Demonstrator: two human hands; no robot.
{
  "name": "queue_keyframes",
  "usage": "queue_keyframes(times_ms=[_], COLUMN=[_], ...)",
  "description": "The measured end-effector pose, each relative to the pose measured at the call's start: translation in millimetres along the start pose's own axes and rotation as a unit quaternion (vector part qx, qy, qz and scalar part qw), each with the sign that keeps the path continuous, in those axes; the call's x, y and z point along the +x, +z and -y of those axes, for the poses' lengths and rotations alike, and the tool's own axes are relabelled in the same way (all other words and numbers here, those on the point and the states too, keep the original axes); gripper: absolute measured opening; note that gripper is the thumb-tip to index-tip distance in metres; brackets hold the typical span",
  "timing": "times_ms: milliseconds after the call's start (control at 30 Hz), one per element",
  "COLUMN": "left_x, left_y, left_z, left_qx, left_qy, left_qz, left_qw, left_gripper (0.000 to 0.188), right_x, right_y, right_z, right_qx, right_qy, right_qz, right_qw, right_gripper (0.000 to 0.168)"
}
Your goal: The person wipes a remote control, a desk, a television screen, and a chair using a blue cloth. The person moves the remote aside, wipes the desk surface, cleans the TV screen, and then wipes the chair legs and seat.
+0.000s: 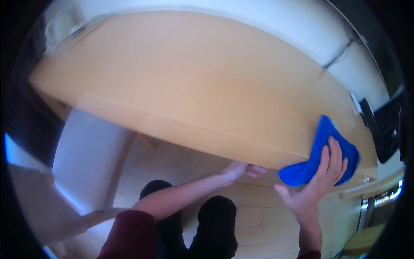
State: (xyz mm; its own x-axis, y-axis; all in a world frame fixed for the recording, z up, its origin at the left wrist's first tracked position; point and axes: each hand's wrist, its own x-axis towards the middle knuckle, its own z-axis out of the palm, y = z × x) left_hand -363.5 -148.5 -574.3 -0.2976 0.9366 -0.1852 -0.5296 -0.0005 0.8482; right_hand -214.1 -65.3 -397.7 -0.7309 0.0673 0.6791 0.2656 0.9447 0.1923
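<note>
A long light-wood tabletop (194,81) runs across the view in front of me. At its right end my right hand (323,178) lies on a blue cloth (334,155), pressing it to the tabletop, with the fingers spread over it and the thumb apart. Part of the cloth hangs over the front edge. My left hand (241,170) is at the underside of the front edge, left of the cloth; its fingertips are partly hidden, and whether they touch the wood is unclear.
A pale upholstered chair (87,158) stands at the table's left front. White equipment with cables (61,29) is at the far left corner. Black objects (385,129) lie at the right end, by the wall. Tiled floor (258,217) shows below, around my knees.
</note>
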Motion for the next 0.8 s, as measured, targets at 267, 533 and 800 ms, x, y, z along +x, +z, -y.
queue_keyframes(times_ms=[267, 533, 800], left_x=[-95, -209, -195], left_y=[-51, -78, -65], left_z=[-50, -124, -152], left_qx=[0.014, -0.072, -0.117], left_qy=[0.132, 0.37, 0.374], left_qz=[-0.278, -0.433, -0.314], left_qw=[0.951, 0.819, 0.865], left_gripper=[0.027, 0.038, 0.041], right_x=[72, 127, 86], right_y=[47, 76, 6], right_z=[118, 232, 130], right_qx=[-0.014, 0.17, 0.11], right_qy=[-0.106, -0.15, -0.151], right_qz=[-0.155, -0.185, -0.092], right_qw=[0.982, 0.956, 0.978], right_gripper=[0.072, 0.062, 0.071])
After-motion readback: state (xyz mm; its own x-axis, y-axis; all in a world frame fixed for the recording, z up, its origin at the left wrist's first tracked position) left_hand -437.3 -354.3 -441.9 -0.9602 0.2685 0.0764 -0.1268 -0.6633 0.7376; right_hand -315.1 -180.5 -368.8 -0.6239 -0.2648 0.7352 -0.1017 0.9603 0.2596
